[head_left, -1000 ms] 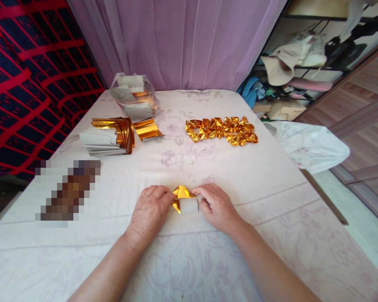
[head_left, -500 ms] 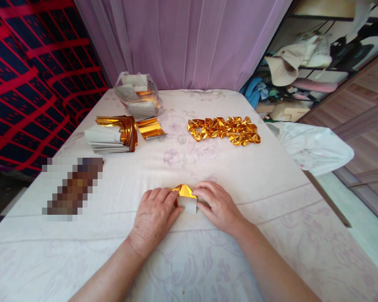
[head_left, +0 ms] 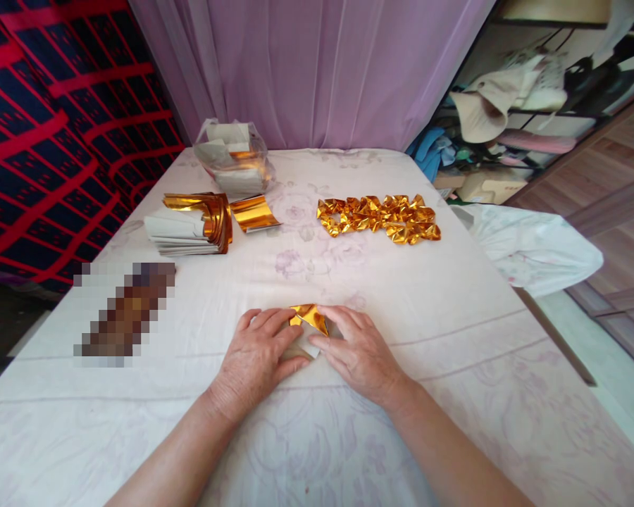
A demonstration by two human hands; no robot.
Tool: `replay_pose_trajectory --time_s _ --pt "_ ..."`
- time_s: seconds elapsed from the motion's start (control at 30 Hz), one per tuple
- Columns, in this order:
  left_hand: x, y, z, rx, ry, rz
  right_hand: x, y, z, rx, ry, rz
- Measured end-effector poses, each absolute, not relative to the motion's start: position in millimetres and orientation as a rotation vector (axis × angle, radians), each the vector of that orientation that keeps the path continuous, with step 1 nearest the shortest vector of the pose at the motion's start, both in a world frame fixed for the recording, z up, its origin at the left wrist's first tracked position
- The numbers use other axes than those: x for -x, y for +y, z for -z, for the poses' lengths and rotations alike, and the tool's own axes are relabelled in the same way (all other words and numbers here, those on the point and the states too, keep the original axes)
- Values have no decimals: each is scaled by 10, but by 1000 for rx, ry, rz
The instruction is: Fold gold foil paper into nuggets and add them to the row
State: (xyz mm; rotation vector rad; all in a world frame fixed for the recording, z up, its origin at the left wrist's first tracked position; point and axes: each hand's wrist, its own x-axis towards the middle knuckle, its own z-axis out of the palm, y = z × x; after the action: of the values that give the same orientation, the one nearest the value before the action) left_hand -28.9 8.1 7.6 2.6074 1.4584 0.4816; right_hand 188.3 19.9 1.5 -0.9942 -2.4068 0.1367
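A small sheet of gold foil paper with a pale underside lies partly folded on the table near me. My left hand grips its left side, thumb low and fingers along the top. On the other side, my right hand pinches the right edge, its fingertips over the gold face. Parts of the paper are hidden under my fingers. Farther off to the left sits a stack of the same foil paper, beside a single loose gold sheet. Several folded gold foil pieces lie in rows at the back right.
A clear plastic bag of more foil paper stands at the back of the cloth-covered table. A blurred-out item lies at left. Beyond the right edge are a white bag and a cluttered shelf.
The paper between my hands has been folded: its gold upper part now slants down to the right. My right fingers have come farther over it. The view has shifted slightly.
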Motion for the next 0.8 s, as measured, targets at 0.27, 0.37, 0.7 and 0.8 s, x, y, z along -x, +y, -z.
replay_pose_trajectory --time_s 0.27,0.37,0.7,0.8 --pt "257 64 -81 -2544 1528 -534 -1874 183 118 1198 -2216 -269" --pt "219 57 -77 -2542 1543 -579 -1863 188 148 1254 -2203 -265" --pt "105 30 -40 -2588 1621 -587 -1783 206 112 1347 -2191 -229" --pt "85 -14 0 -2665 1630 -574 -1762 210 85 1359 -2196 -202"
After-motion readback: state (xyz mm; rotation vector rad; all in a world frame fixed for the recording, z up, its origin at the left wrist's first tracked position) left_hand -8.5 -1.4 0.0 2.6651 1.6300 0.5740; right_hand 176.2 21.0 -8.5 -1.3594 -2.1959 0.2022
